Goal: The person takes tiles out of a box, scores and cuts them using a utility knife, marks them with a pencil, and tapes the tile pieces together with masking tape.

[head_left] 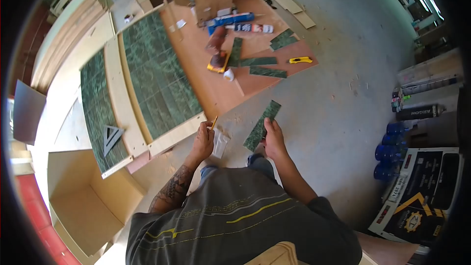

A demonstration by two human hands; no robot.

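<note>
Above the floor (pixel 304 118), a green strip (pixel 258 127) is gripped near its middle by the right hand (pixel 274 138), its long axis slanted forward and rightward; a pencil (pixel 214 122) is pinched in the left hand (pixel 202 141), left of the strip and apart from it.

Blue bottles (pixel 386 153) — between ARGON cylinder (pixel 418 112) and printed box (pixel 420 201)

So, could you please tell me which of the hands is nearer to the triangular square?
Left. The left hand, holding a pencil, is to the right of the triangular square in the picture; the right hand, holding a green strip, is farther off on that same side.
</note>
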